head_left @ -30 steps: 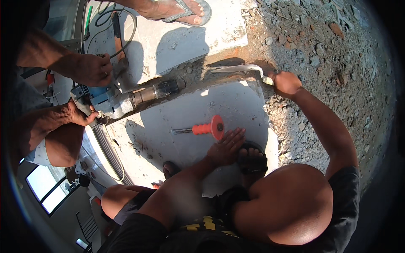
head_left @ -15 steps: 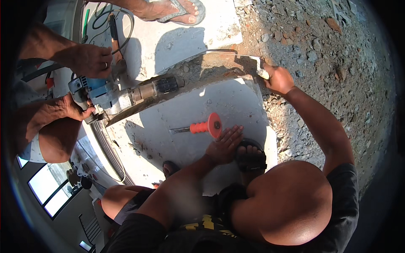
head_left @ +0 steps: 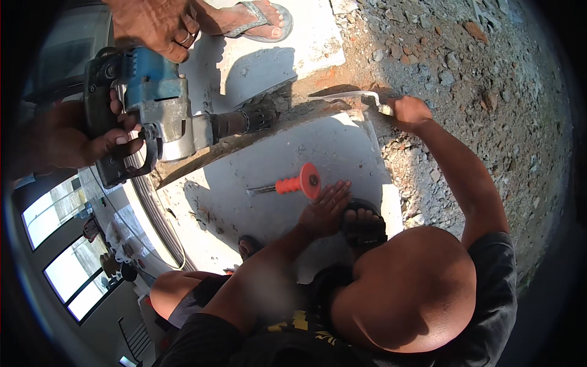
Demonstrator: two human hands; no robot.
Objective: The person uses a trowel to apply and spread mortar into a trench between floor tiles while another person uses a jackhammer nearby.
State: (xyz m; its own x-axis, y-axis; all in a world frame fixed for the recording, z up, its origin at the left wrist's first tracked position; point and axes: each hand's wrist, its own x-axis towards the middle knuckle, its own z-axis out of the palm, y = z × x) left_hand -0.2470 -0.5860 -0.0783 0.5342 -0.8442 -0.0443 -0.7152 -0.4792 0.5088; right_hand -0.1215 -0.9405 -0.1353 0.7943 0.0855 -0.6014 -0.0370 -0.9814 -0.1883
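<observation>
My left hand (head_left: 327,208) lies flat on the pale concrete slab (head_left: 244,162), fingers stretched out, with nothing in it. Just beyond its fingertips rests a cold chisel (head_left: 293,183) with an orange grip and round guard. My right hand (head_left: 411,114) is closed round the handle of a trowel (head_left: 354,95). The trowel's thin blade points left along the narrow dirt channel (head_left: 293,110) between the slabs. At the left, another person's hands hold a blue and grey demolition hammer (head_left: 162,101); its front end reaches into the channel, and the tip of its bit is hidden.
Broken rubble and gravel (head_left: 458,79) cover the ground at the right. Another person's sandalled foot (head_left: 263,21) stands on the far slab (head_left: 318,46). My own sandalled foot (head_left: 362,223) is beside my left hand. A metal door track (head_left: 165,223) and a cable run along the left.
The demolition hammer and the other person's hands have come up closer and shifted right. My right hand has turned the trowel and lowered its blade toward the channel. My left hand stays put.
</observation>
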